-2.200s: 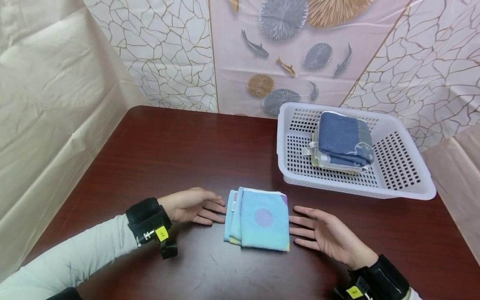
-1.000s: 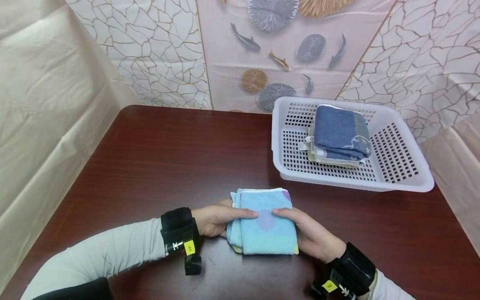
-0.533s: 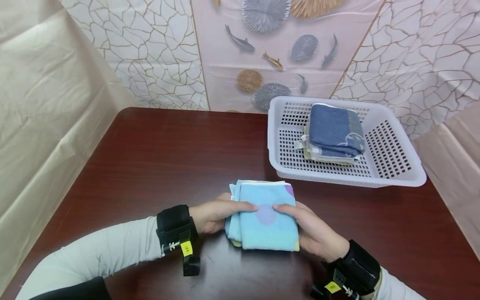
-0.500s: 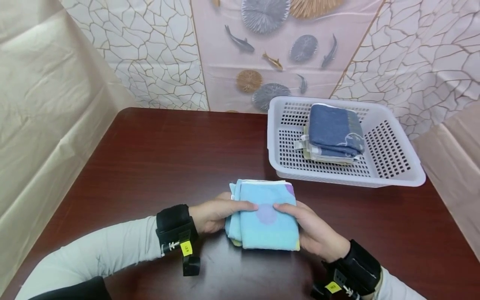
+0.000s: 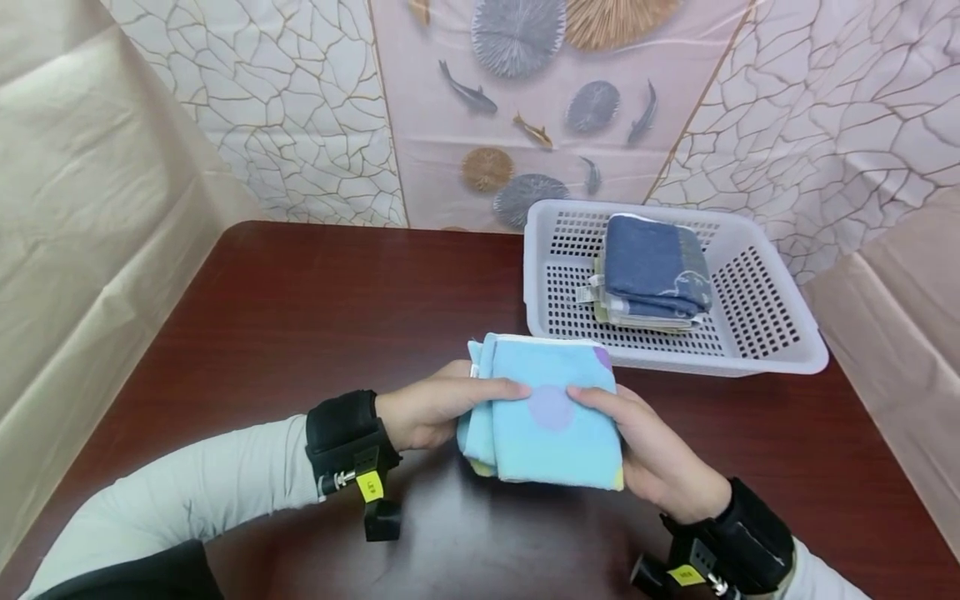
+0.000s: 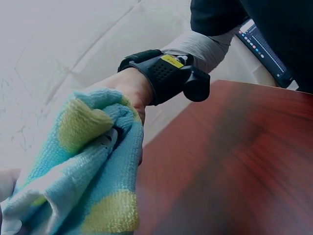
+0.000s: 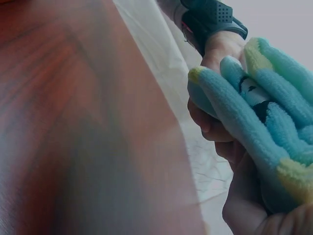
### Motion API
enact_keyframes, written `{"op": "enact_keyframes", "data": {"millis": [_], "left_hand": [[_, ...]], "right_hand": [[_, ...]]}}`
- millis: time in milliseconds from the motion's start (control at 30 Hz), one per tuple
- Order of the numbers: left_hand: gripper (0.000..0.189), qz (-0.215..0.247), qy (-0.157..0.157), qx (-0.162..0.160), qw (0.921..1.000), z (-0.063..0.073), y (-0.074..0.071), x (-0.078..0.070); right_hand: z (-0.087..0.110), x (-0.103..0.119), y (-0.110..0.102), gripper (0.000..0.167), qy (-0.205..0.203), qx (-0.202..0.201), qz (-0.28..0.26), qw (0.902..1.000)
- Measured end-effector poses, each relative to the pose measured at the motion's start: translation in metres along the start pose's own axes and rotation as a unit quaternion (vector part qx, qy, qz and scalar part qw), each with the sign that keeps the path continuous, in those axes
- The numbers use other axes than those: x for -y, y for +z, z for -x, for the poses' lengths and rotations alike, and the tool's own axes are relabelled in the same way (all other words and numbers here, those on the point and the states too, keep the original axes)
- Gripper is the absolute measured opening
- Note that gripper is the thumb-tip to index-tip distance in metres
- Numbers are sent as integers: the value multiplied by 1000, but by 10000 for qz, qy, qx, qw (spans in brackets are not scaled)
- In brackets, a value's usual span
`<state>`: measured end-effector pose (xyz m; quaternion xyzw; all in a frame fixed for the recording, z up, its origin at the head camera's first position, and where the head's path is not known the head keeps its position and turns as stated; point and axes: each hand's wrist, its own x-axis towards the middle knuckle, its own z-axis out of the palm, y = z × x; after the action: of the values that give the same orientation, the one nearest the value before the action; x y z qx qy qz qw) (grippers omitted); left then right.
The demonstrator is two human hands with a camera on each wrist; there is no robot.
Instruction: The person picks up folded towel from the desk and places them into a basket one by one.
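Between my two hands is a folded light-blue towel (image 5: 555, 450) with a pale purple dot and yellow corners. My left hand (image 5: 435, 408) grips its left edge, thumb on top and fingers hidden underneath. On the opposite edge my right hand (image 5: 652, 450) holds it the same way, its thumb near the dot. Both wrist views show the towel's folded layers from the side; the towel (image 6: 117, 166) is held off the table in the left one, and in the right one fingers wrap under the towel (image 7: 234, 112).
A white perforated plastic basket (image 5: 810, 350) stands at the back right of the dark red-brown table (image 5: 337, 292). Inside lies a stack of folded towels, a dark blue towel (image 5: 648, 258) on top. Patterned cloth (image 5: 300, 108) hangs behind the table.
First my hands lay apart on either side of the towel on the table. They then gripped both its edges, and it has since risen and shifted slightly toward the basket.
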<state>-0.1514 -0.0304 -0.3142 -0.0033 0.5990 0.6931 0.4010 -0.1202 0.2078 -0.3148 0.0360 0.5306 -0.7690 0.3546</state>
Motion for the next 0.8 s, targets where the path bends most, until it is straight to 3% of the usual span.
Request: {"op": "enact_keyframes", "data": {"millis": [333,800], "left_hand": [[46,-363,318,73,9988,-10,19,-44],[31,-752,874,348,9927,-46,49,-102]], "right_hand": [[19,39,-8,44,-435,-193,13,9989],[28,86,-43,47,-1193,-573,22,9912]]}}
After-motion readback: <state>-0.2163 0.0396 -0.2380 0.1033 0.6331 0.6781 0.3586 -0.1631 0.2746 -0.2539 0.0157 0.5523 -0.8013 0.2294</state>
